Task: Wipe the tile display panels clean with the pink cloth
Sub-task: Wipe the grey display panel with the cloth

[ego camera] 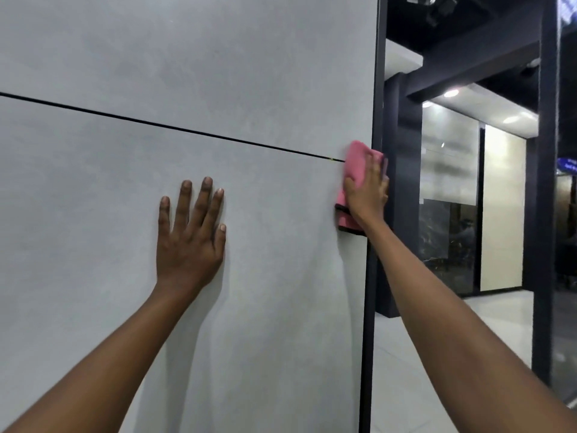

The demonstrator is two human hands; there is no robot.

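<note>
A large grey tile display panel (93, 214) fills the left and middle of the head view, with a second grey panel (187, 57) above it across a thin dark seam. My right hand (368, 195) presses a folded pink cloth (356, 164) flat against the lower panel at its right edge, right at the seam's end. The cloth's dark-trimmed lower corner hangs out below my palm. My left hand (190, 232) lies flat on the lower panel with fingers spread, holding nothing.
A black metal frame (370, 307) runs down the panel's right edge. Beyond it are a dark pillar (546, 182), more display panels in cream and dark marble (499, 214), ceiling lights, and a glossy light floor (421, 370).
</note>
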